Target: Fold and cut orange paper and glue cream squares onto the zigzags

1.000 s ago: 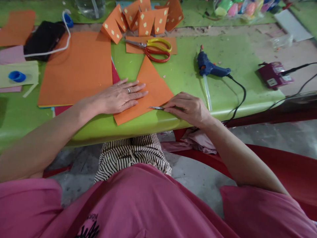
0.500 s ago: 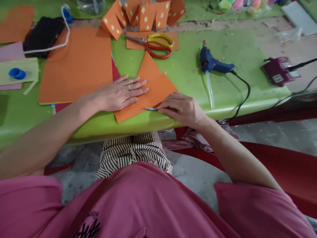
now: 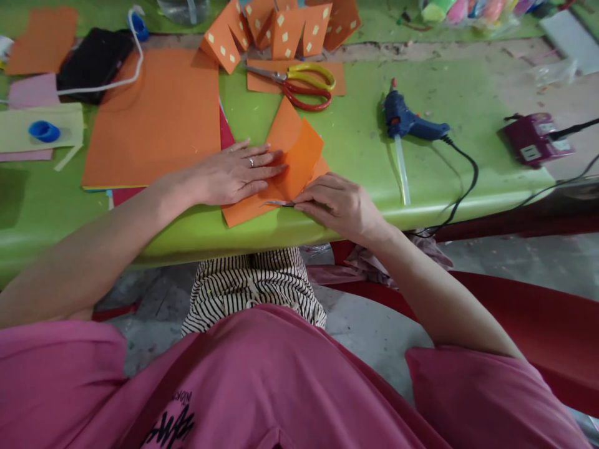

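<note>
My left hand (image 3: 236,174), a ring on one finger, lies with fingers stretched out on a piece of orange paper (image 3: 245,211) near the table's front edge. Part of that paper, a brighter orange flap (image 3: 303,159), stands raised and bent beside my left fingertips. The fingers of my right hand (image 3: 334,204) are closed at the paper's right edge. A slim pointed metal tool (image 3: 279,203) sticks out of them to the left, its tip over the paper; whether it is a blade or tweezers I cannot tell.
Scissors (image 3: 309,86) lie beyond the paper on an orange strip. A stack of orange sheets (image 3: 156,118) is at the left, near a black object (image 3: 93,62). Dotted orange paper shapes (image 3: 302,28) stand behind. A corded glue gun (image 3: 412,118) and purple power block (image 3: 538,138) are right.
The right part of the orange paper, flat before, has risen and folded up toward my left fingers. My right hand keeps its hold on the metal tool. The whole view has shifted slightly.
</note>
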A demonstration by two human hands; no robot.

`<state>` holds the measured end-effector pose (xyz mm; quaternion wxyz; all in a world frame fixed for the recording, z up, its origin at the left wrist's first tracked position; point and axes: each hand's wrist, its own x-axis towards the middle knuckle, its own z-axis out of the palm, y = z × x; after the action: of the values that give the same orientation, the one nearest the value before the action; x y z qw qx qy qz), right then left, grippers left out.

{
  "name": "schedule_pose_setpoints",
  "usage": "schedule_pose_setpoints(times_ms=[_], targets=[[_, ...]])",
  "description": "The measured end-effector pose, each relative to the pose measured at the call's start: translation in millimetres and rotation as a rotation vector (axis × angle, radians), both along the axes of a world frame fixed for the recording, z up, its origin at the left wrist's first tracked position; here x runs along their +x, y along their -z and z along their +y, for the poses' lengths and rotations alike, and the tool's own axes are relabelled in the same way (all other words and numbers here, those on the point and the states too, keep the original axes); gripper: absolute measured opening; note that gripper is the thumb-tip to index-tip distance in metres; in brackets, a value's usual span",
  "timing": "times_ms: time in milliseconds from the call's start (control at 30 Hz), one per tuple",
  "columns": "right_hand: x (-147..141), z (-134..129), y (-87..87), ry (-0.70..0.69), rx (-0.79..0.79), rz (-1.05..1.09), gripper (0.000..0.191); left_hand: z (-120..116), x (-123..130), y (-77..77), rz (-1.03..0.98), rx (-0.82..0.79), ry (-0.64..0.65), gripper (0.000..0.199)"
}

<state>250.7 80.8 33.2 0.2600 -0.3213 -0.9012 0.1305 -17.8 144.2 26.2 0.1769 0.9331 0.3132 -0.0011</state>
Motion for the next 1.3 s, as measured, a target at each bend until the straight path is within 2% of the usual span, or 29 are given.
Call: schedule_pose_setpoints(times_ms=[200, 667, 833, 1067, 1300], targets=[[1.4, 4.0, -0.5, -0.093, 0.015, -0.044, 0.02, 2.5, 1.7, -1.6, 0.048, 0.018, 0.018, 0.068], [-9.8, -0.9, 3.5, -0.077, 0.071, -0.025, 0.019, 3.6, 1.4, -2.1, 0.054, -0.011, 0.019, 0.069], [-10.9, -0.1, 3.1, -0.123, 0.058, -0.066, 0.02, 5.8, 1.0, 0.3, 0.022, -0.009, 0.02, 0.065], [-28.7, 1.4, 2.4, -0.137, 0.081, -0.043, 0.019, -1.4, 2.4, -6.4, 0.04, 0.014, 0.007, 0.061], [-32.7, 0.9, 1.2, -0.161, 0.086, -0.079, 0.02, -3.2, 3.3, -10.5, 0.043, 0.023, 0.005, 0.055]])
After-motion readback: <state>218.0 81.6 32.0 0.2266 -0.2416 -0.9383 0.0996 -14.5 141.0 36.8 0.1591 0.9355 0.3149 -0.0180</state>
